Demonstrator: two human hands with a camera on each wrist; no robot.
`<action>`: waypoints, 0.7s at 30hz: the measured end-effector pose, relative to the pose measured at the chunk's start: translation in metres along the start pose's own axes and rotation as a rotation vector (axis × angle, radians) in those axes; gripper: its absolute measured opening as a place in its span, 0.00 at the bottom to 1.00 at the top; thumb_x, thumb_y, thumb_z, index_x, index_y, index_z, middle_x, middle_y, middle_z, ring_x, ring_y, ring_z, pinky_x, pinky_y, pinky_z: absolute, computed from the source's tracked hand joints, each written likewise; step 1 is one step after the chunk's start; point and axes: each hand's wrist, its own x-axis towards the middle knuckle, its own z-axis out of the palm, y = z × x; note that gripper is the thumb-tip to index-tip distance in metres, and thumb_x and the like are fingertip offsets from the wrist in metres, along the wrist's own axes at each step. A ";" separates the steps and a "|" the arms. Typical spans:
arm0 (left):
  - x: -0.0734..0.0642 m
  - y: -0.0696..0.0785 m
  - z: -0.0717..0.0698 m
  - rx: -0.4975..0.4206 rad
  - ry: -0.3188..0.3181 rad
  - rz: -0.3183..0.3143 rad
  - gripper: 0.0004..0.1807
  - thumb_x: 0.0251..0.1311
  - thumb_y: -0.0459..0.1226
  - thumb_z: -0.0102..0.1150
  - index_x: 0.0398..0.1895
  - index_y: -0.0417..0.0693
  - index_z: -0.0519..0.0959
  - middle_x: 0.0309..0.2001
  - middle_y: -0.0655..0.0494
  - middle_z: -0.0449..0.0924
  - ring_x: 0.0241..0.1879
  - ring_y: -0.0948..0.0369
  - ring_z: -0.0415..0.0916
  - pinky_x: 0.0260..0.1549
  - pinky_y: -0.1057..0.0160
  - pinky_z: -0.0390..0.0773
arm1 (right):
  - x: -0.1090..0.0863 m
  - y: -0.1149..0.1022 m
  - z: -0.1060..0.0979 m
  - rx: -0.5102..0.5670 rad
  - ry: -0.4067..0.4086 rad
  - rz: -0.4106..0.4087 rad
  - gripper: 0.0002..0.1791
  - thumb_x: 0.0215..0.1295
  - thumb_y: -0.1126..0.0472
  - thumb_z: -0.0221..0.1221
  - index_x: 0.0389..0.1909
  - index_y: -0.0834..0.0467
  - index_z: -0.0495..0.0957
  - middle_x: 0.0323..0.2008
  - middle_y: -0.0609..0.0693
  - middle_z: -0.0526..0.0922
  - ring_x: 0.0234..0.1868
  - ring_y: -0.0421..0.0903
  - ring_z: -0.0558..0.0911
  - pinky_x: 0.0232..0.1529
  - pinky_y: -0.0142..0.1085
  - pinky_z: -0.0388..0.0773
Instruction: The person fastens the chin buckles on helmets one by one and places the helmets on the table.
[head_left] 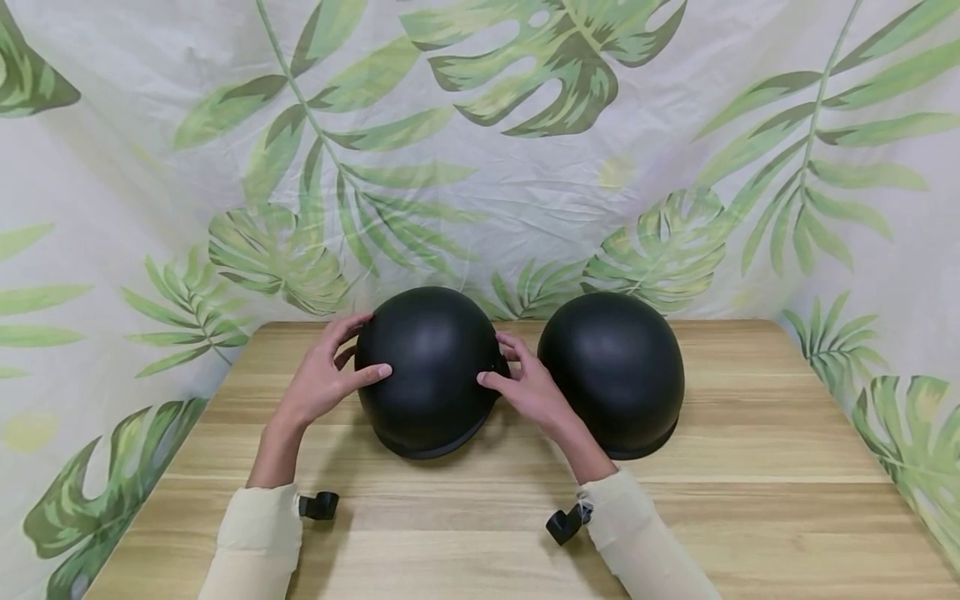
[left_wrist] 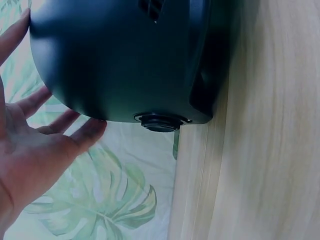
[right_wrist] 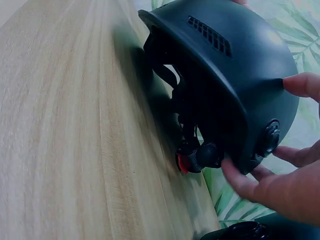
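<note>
A black helmet (head_left: 427,367) is held between both hands, left of the middle of the table. My left hand (head_left: 322,375) grips its left side, the thumb on the near face and the fingers round the far side. On the opposite side my right hand (head_left: 528,383) has its thumb on the shell. In the right wrist view its fingers (right_wrist: 240,180) curl at the lower edge beside a round side fitting (right_wrist: 270,136). That view shows the helmet tilted, with dark straps and a red-marked piece (right_wrist: 184,162) hanging below the rim. A slotted vent (right_wrist: 210,36) sits above the rim.
A second black helmet (head_left: 611,375) stands on the wooden table (head_left: 765,433), just right of my right hand. Behind the table hangs a leaf-patterned cloth (head_left: 540,217). Small black wrist cameras jut from the left sleeve (head_left: 258,529) and the right sleeve (head_left: 637,525).
</note>
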 end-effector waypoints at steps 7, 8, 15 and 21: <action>-0.002 -0.001 -0.001 0.036 -0.025 -0.026 0.47 0.65 0.45 0.76 0.85 0.62 0.62 0.84 0.48 0.57 0.80 0.34 0.60 0.66 0.27 0.75 | 0.000 0.001 0.001 -0.092 -0.009 0.025 0.49 0.67 0.43 0.71 0.84 0.45 0.61 0.78 0.58 0.69 0.79 0.61 0.71 0.75 0.61 0.71; -0.002 -0.001 -0.001 0.036 -0.028 -0.023 0.47 0.65 0.44 0.76 0.85 0.62 0.62 0.84 0.48 0.57 0.80 0.34 0.60 0.66 0.28 0.75 | 0.000 0.001 0.001 -0.098 -0.012 0.029 0.49 0.67 0.42 0.72 0.85 0.45 0.60 0.79 0.58 0.69 0.79 0.61 0.71 0.76 0.60 0.71; -0.001 -0.002 0.002 0.033 -0.046 -0.004 0.48 0.64 0.43 0.77 0.84 0.56 0.62 0.83 0.47 0.60 0.82 0.38 0.59 0.69 0.27 0.72 | 0.000 0.002 0.001 -0.104 -0.027 0.044 0.51 0.67 0.44 0.72 0.86 0.46 0.58 0.80 0.58 0.67 0.81 0.61 0.69 0.77 0.61 0.70; 0.001 -0.005 0.004 0.048 -0.061 -0.015 0.47 0.63 0.44 0.78 0.83 0.57 0.65 0.81 0.46 0.61 0.82 0.42 0.58 0.71 0.26 0.68 | -0.001 0.001 0.003 -0.105 -0.027 0.010 0.51 0.67 0.47 0.72 0.86 0.50 0.58 0.82 0.56 0.64 0.81 0.61 0.68 0.77 0.60 0.70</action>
